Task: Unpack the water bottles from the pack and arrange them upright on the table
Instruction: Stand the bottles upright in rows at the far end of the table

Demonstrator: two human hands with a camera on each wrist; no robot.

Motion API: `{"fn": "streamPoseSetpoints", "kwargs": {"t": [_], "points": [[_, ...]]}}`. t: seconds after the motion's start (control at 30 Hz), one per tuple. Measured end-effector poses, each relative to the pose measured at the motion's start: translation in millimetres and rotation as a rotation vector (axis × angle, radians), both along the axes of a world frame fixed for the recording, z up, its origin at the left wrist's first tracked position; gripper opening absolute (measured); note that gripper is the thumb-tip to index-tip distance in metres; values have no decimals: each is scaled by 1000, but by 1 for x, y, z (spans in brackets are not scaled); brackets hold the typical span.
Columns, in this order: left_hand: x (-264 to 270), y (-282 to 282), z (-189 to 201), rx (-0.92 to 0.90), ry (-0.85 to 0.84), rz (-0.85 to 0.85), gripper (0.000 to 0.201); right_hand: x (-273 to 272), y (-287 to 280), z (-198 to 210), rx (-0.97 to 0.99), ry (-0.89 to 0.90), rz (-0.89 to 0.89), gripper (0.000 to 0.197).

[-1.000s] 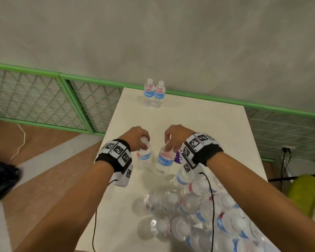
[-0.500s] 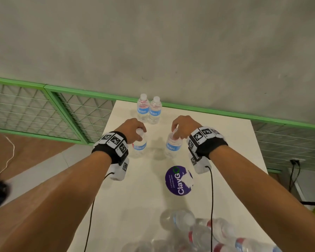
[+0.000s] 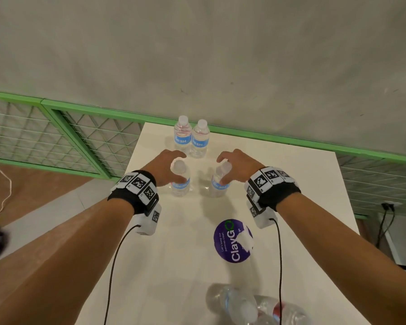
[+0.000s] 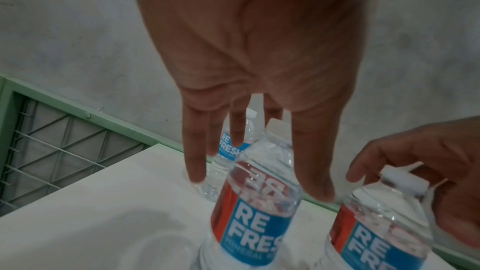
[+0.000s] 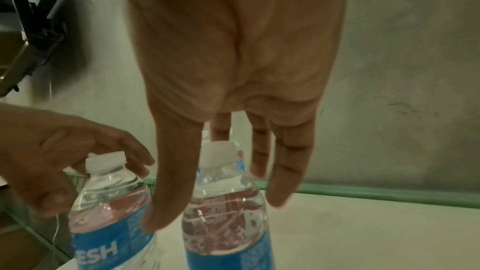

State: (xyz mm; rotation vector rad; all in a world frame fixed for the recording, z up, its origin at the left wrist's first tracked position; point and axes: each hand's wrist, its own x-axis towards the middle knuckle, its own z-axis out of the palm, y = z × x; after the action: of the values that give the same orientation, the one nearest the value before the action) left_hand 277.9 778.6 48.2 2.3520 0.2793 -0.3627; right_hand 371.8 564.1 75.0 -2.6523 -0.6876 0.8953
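Note:
Two water bottles (image 3: pixel 182 134) (image 3: pixel 200 140) with blue labels stand upright side by side at the far edge of the white table (image 3: pixel 291 184). In front of them stand two more, apart from each other. My left hand (image 3: pixel 182 166) hovers with fingers spread around the top of the left bottle (image 3: pixel 180 184) (image 4: pixel 257 202). My right hand (image 3: pixel 222 170) is spread the same way over the right bottle (image 3: pixel 219 186) (image 5: pixel 226 213). Both wrist views show straight fingers beside the caps, gripping nothing. The pack (image 3: pixel 249 306) of remaining bottles lies at the near edge.
A round purple ClayGo sticker (image 3: pixel 232 240) lies on the table between the pack and the standing bottles. A grey wall and a green mesh fence (image 3: pixel 56 137) run behind the table. The table's left edge drops to the floor. Wrist-camera cables hang from both arms.
Both hands carried a bottle each by the cap away from the pack to the far side. The bottles now stand on the table and the fingers have spread off them.

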Motion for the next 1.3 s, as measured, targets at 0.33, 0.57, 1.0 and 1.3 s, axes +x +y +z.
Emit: {"fn": "streamPoseSetpoints", "kwargs": {"t": [0.33, 0.57, 1.0, 1.3], "points": [[15, 4, -10, -3, -12, 62, 53, 13, 7, -17, 55, 9, -108, 53], [37, 9, -9, 15, -32, 27, 64, 36, 13, -24, 153, -49, -191, 58], [64, 24, -22, 32, -62, 147, 55, 82, 33, -28, 201, -165, -274, 50], [67, 29, -29, -9, -85, 155, 54, 92, 39, -27, 230, -154, -259, 52]]}}
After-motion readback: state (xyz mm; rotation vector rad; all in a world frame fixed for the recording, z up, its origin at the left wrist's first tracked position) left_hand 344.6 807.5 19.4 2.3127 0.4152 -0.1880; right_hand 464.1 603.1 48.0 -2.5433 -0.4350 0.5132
